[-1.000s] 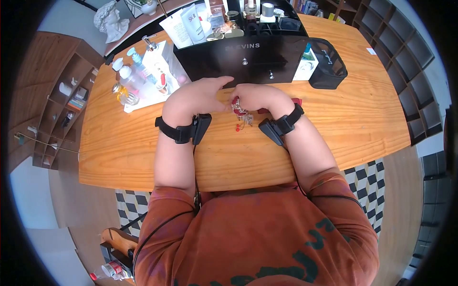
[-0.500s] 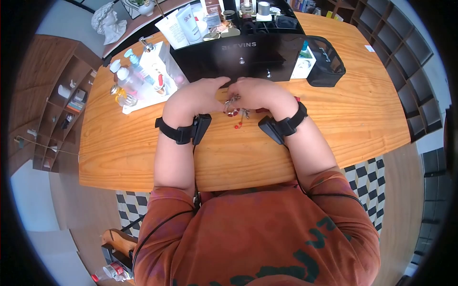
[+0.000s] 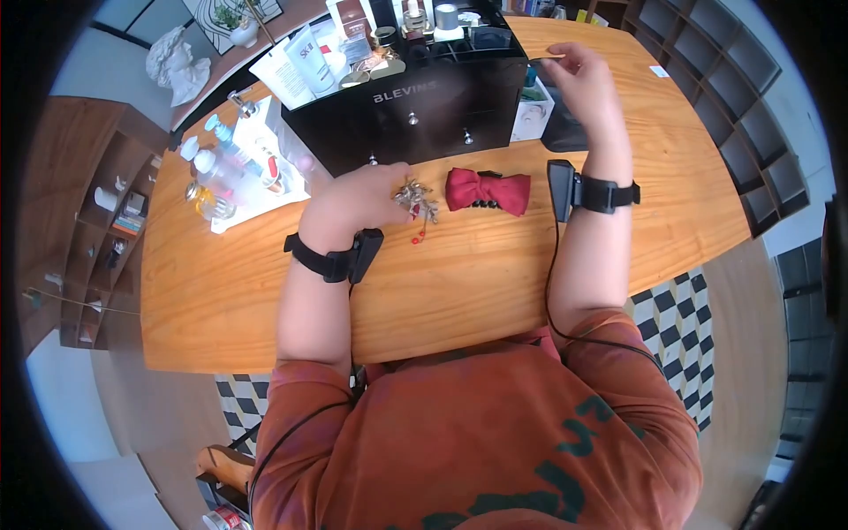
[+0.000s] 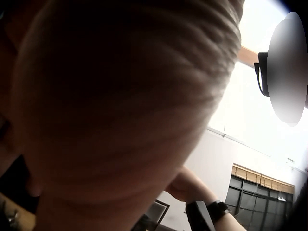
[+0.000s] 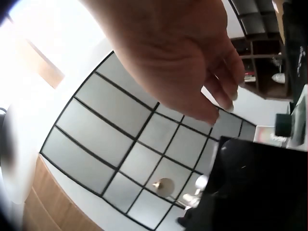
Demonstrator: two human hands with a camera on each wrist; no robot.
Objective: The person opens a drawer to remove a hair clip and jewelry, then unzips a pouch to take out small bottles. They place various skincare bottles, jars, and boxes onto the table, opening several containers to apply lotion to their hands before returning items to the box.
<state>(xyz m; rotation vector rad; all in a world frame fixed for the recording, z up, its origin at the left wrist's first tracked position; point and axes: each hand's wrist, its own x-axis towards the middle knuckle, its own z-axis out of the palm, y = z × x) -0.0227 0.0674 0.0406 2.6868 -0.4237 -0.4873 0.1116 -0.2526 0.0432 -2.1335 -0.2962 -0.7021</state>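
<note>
In the head view, my left hand [image 3: 353, 199] is over the middle of the table, its fingertips at a silver branch-like ornament [image 3: 419, 200] with red beads hanging below. It seems to pinch the ornament's left side; the exact contact is hidden. A dark red bow hair clip [image 3: 488, 191] lies just right of the ornament, touched by neither hand. My right hand [image 3: 583, 84] is raised over the black mesh bag [image 3: 563, 128], fingers loosely bent and holding nothing. In the right wrist view, that hand [image 5: 192, 67] hangs above the black bag [image 5: 255, 187].
A black drawer box [image 3: 415, 119] with cosmetics on top stands behind the bow. A white tray [image 3: 256, 201] with pump bottles is at the left, and a white box [image 3: 533, 115] stands between the drawer box and the bag.
My right hand has left the ornament and moved right and back to the bag, uncovering the bow. The left hand remains by the ornament. The head view has shifted and turned slightly.
</note>
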